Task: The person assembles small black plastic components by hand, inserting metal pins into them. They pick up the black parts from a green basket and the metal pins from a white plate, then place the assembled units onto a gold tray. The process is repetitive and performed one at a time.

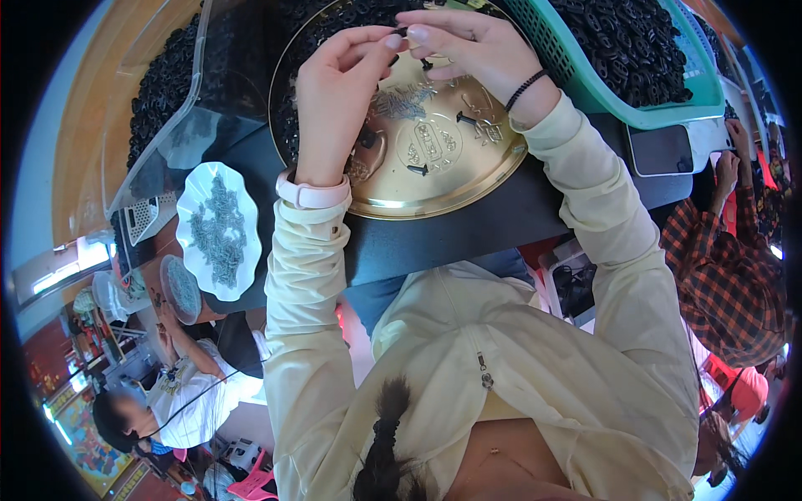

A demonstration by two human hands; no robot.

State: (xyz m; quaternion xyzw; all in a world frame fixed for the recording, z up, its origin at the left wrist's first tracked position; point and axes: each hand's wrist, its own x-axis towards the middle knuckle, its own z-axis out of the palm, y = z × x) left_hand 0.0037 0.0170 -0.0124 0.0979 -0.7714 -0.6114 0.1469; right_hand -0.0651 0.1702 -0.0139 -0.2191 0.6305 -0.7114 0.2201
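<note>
Above a round gold tray [451, 196], my left hand [347, 71] and my right hand [480, 54] meet at their fingertips. Between them is a small black plastic part [401, 32], pinched by both thumbs and fingers; its exact shape is too small to tell. Under the hands, a loose pile of thin silvery pins [405, 102] lies on the tray. A few separate black pieces, one of them T-shaped [464, 118], rest on the tray's bare surface. Many black parts [355, 15] are heaped along its far side, partly hidden by my hands.
A white scalloped dish [252, 250] of silvery pins stands left of the tray. Beyond it is a clear bin [150, 179] with black parts. A green basket [585, 88] of black links and a phone [660, 150] are at right. Other people sit on both sides.
</note>
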